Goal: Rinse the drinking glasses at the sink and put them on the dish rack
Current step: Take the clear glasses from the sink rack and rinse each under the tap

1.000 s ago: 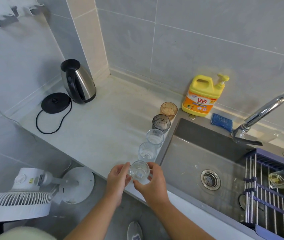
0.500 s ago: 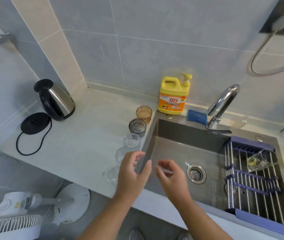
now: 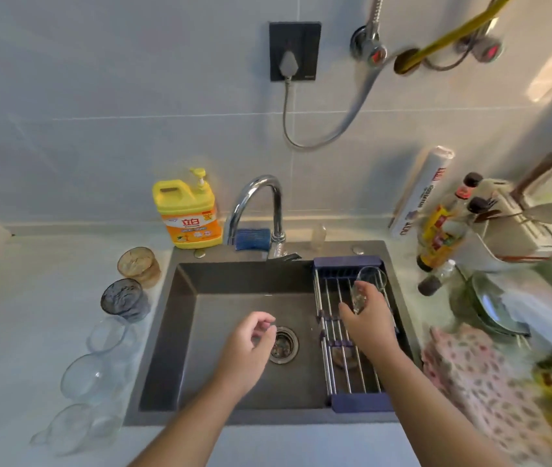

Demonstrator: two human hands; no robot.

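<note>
The right hand (image 3: 370, 326) has its fingers curled round the base end of a clear glass (image 3: 369, 286) over the far part of the dish rack (image 3: 357, 404), which spans the right side of the sink (image 3: 166, 348). The glass lies tilted, with its long axis running from the fingers toward 12 o'clock and its mouth away from the person. The left hand (image 3: 251, 347) hangs over the drain with fingers loosely curled, holding nothing, and the row of five glasses (image 3: 109, 333) stands on the desk (image 3: 31, 315) at about 9 o'clock from it, so I judge this hand is the nearer one for the next pick.
</note>
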